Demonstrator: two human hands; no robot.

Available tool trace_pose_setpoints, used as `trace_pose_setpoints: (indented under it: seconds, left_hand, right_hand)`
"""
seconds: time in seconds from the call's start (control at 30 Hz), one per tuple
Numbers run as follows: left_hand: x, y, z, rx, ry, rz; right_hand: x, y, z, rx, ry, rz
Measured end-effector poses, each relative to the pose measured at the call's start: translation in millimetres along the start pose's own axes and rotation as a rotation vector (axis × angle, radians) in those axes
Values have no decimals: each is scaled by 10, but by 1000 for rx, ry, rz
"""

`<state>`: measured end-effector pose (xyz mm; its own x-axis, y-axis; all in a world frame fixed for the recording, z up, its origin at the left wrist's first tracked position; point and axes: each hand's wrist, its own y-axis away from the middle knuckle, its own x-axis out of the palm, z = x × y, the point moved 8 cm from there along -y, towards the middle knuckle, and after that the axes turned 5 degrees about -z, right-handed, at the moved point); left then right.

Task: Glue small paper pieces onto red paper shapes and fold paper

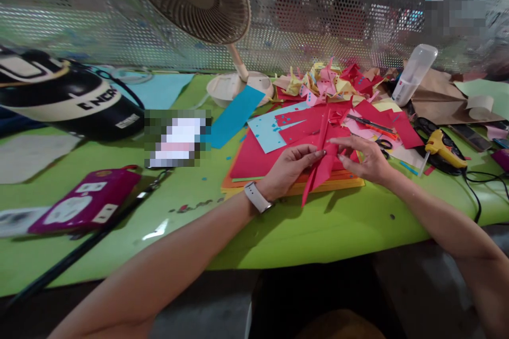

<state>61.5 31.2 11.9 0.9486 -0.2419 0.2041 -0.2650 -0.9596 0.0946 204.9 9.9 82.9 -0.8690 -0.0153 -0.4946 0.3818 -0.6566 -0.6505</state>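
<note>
A folded piece of red paper [323, 169] with long pointed ends is held above a stack of coloured sheets. My left hand [292, 167], with a pale watch band at its wrist, pinches this paper between thumb and fingers. At the paper's right side is my right hand [363, 158], its fingers bent and spread apart, fingertips at or very near the red surface. Beneath both hands lie red sheets [250, 156] over orange and yellow ones. A light blue sheet [264, 130] dotted with small blue scraps lies just behind.
A fan [234, 63] stands at the back beside a blue paper strip [238, 116]. Folded paper pieces [330, 82] are heaped behind the sheets. Scissors [384, 144] and a yellow glue gun [443, 149] lie right. A black bottle [71, 98], phone [178, 140] and purple pouch [89, 198] are left.
</note>
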Motion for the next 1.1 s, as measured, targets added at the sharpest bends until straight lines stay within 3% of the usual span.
trace_pose_setpoints:
  seconds: [0.13,0.47,0.83,1.1]
  left_hand:
    - [16,2,0,-3,46,19]
    - [88,18,-14,-5,16,79]
    - [100,37,-10,29,-19,88]
    - [75,60,-11,7,41,17]
  right_hand:
    - [4,1,64,-144,25,3]
    - [38,-16,-4,-106,-63,114]
    - [46,-31,-167,125,-126,116]
    - [47,-21,-103,211,-108,-26]
